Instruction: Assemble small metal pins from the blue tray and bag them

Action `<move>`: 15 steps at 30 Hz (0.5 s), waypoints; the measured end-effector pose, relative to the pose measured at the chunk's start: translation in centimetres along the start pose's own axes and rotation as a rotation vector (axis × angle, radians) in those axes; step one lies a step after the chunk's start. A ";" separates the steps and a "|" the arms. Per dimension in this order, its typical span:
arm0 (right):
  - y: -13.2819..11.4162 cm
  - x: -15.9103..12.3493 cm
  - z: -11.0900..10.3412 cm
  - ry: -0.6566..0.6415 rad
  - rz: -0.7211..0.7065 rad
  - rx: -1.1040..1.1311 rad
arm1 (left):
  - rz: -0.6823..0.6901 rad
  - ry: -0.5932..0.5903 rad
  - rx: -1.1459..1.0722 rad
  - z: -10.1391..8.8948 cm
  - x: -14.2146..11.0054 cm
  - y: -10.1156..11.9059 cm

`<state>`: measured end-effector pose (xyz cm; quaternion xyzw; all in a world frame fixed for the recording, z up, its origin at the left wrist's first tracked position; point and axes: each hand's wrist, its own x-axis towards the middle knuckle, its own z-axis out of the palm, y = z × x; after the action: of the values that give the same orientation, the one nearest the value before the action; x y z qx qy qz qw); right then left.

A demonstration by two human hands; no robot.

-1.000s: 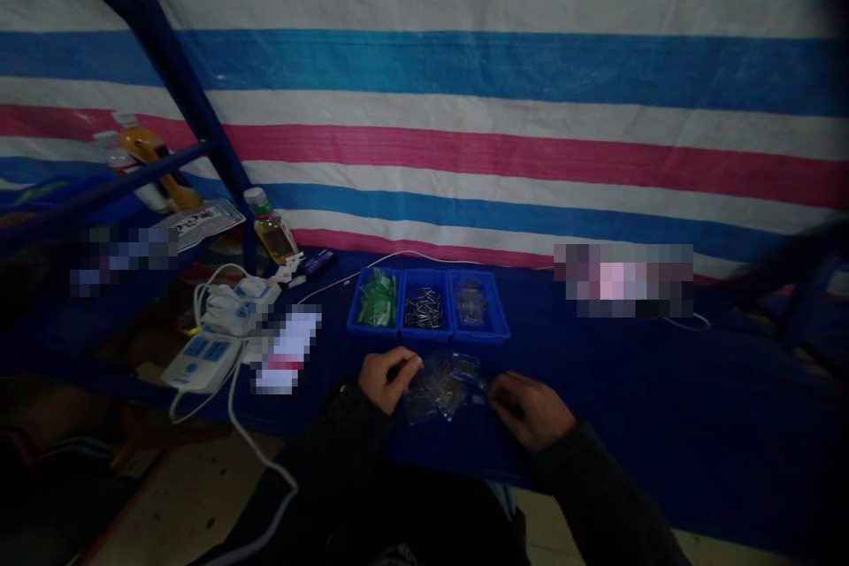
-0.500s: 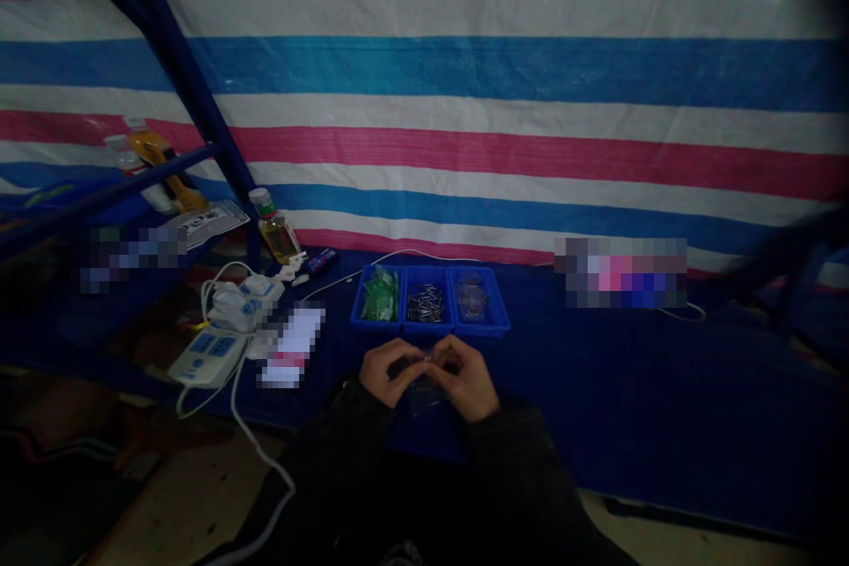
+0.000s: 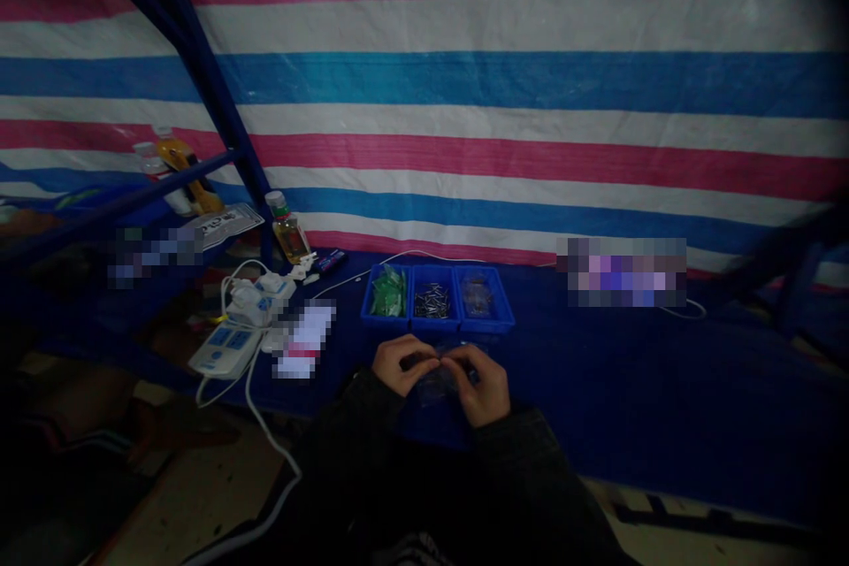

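Observation:
My left hand (image 3: pixel 404 364) and my right hand (image 3: pixel 483 385) meet fingertip to fingertip over the near part of the blue table. Both are closed in a pinch on a small clear plastic bag, its edge mostly covered by the fingers. Under and between them lie clear plastic bags (image 3: pixel 434 389), partly hidden; their contents are too dim to make out here. Just beyond stand three joined blue bins: the left bin (image 3: pixel 386 324) holds green packets (image 3: pixel 389 292), the middle one loose metal screws (image 3: pixel 432 301), the right one clear bags (image 3: pixel 476 296).
To the left are white power strips (image 3: pixel 225 349) with plugs and cables, a blurred-out flat item (image 3: pixel 306 340) and a drink bottle (image 3: pixel 289 230). A blue metal frame (image 3: pixel 212 88) rises there. Striped sheeting (image 3: pixel 497 80) hangs behind. Another blurred item (image 3: pixel 620 272) lies back right.
My right hand has come left from beside the bags to meet my left hand, and both now pinch together. The view has shifted slightly, moving the scene rightward.

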<state>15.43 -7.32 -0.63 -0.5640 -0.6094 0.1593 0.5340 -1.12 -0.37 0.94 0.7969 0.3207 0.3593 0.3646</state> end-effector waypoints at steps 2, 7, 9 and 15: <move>0.1 -0.1 0.1 0.009 -0.011 -0.014 | -0.005 -0.007 -0.007 0.0 0.0 0.1; 0.0 -0.2 0.3 -0.015 -0.019 -0.010 | -0.059 0.007 0.009 0.1 0.0 -0.1; -0.1 -0.3 0.4 -0.015 0.019 0.018 | -0.078 0.011 0.011 0.2 -0.1 -0.2; -0.3 -0.4 0.6 0.036 0.059 0.060 | -0.149 0.091 -0.036 0.4 -0.3 -0.2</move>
<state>14.72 -7.54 -0.84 -0.5684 -0.5777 0.1830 0.5565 -1.00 -0.63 0.44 0.7469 0.3891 0.3728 0.3896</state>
